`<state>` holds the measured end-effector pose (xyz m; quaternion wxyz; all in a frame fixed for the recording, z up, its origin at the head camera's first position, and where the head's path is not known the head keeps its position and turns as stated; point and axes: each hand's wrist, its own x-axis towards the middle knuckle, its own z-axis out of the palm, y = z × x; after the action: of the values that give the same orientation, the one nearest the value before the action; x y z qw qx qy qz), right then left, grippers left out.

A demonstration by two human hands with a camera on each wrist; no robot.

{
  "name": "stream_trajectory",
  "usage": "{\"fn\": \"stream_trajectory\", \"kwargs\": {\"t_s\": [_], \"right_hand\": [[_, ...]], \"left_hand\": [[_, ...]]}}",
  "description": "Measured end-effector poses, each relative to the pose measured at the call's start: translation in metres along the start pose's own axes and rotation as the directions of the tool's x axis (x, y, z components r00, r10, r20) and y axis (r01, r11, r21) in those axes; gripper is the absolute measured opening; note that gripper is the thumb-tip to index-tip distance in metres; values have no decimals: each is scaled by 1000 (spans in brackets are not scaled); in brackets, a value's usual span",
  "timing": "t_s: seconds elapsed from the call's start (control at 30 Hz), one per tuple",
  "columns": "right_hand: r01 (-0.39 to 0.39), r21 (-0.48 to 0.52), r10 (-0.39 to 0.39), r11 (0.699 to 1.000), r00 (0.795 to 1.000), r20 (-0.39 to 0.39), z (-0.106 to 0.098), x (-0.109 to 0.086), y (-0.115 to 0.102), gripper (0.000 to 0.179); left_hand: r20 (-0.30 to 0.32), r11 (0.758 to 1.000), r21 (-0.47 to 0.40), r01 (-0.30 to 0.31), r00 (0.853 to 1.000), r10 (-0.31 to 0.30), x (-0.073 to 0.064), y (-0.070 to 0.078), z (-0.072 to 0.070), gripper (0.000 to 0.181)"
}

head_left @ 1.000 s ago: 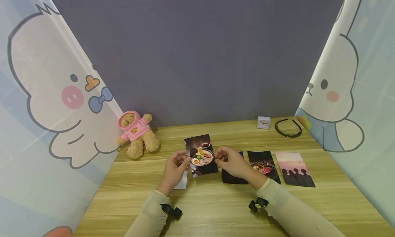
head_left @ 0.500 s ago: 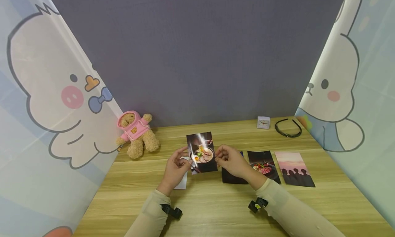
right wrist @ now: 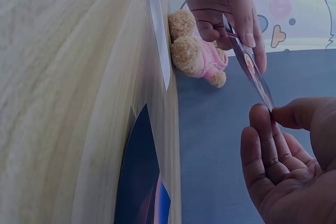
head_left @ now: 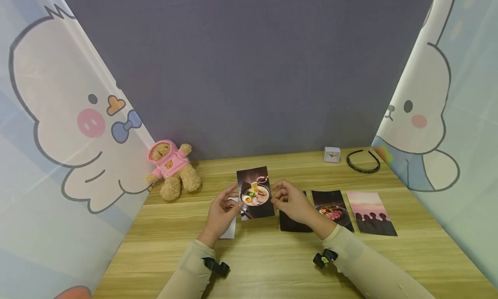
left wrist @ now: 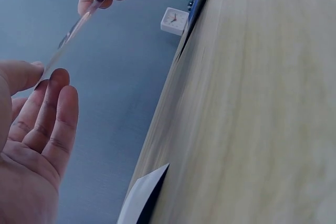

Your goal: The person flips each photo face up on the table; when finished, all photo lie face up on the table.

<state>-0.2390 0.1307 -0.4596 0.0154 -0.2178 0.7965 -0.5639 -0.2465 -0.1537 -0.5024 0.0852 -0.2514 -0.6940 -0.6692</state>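
Between my two hands a photo of a ramen bowl point(head_left: 254, 194) is held up off the table, its picture side facing me. My left hand point(head_left: 222, 212) pinches its left edge between thumb and fingertips, as the left wrist view also shows, where the photo point(left wrist: 71, 34) appears edge-on. On the other side my right hand point(head_left: 293, 204) pinches the right edge, thumb against fingertip in the right wrist view. Under the left hand lies a white sheet point(head_left: 229, 230), partly covered. A dark photo point(head_left: 292, 224) sits beneath the right hand, mostly hidden by it.
Right of the hands lie a photo of a meat dish point(head_left: 332, 210) and a pink sunset photo point(head_left: 371, 213). Farther back stand a small white clock point(head_left: 332, 154) and a black headband point(head_left: 363, 167). A teddy bear point(head_left: 173, 169) in pink leans at the back left.
The ramen photo has shifted slightly up and to the right and is tilted a little differently; a glare that crossed it half a second ago is gone. Both hands keep their grip.
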Motion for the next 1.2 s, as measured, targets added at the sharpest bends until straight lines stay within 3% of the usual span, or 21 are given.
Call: {"fn": "stream_trajectory", "kwargs": {"t_s": [0.63,0.87,1.03,1.2], "right_hand": [[-21,-16,22,1000,1000,10,-1,1,1,33],[-32,-13,32,999,999,15,0,1,5,35],[-58,-10,58,998,998,22,1,1,8,37],[-86,-6,86,996,996,32,2,0,9,39]], "left_hand": [[74,999,26,48,996,-50,0,0,0,68],[54,998,34,50,997,-51,1,-1,0,65],[40,994,48,96,994,-98,1,0,1,63],[72,983,102,153,984,-161,0,1,0,62]]}}
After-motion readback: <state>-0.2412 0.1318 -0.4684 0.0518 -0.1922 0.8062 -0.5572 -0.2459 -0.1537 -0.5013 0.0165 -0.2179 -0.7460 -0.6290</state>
